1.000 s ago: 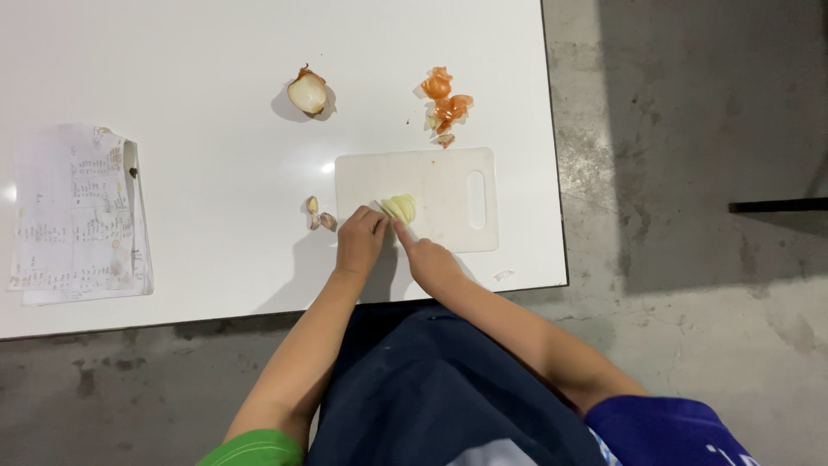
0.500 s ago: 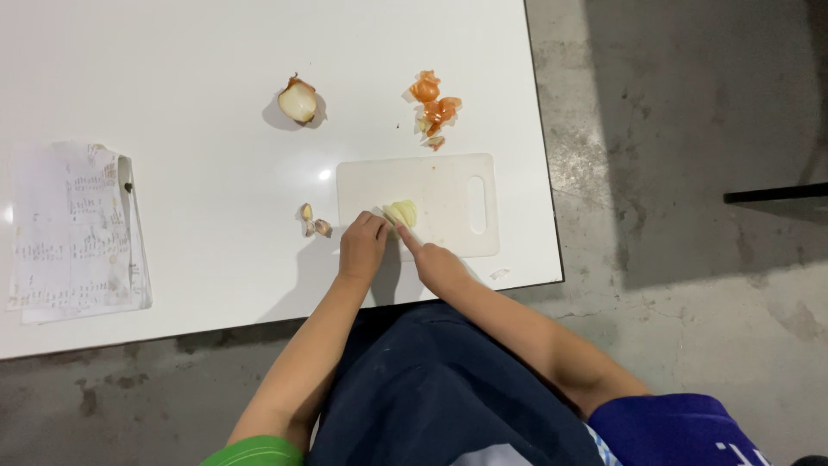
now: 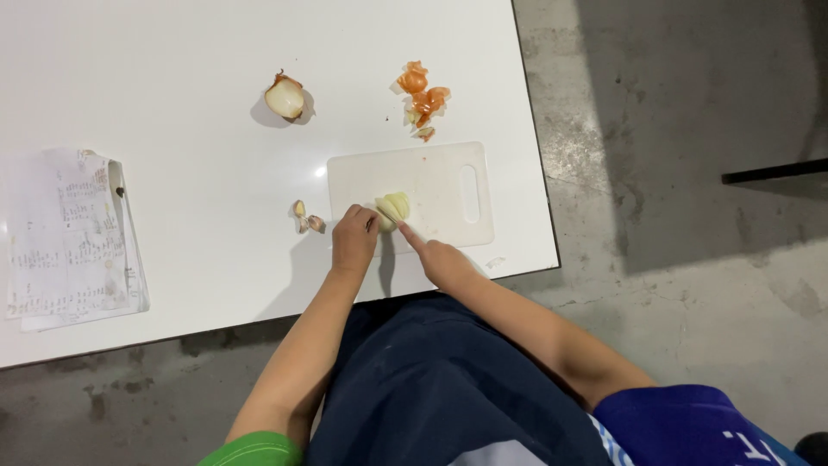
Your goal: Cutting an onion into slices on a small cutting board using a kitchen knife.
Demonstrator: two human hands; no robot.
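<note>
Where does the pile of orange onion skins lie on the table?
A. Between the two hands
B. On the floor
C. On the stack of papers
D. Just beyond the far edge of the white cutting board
D: the orange onion skins lie on the white table, just past the far edge of the cutting board, away from both hands.

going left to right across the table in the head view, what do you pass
stack of papers → onion half → small garlic pieces → left hand → sliced onion on the cutting board → right hand → cutting board's handle slot. The onion skins overlap the board's span, so they are left out.
</note>
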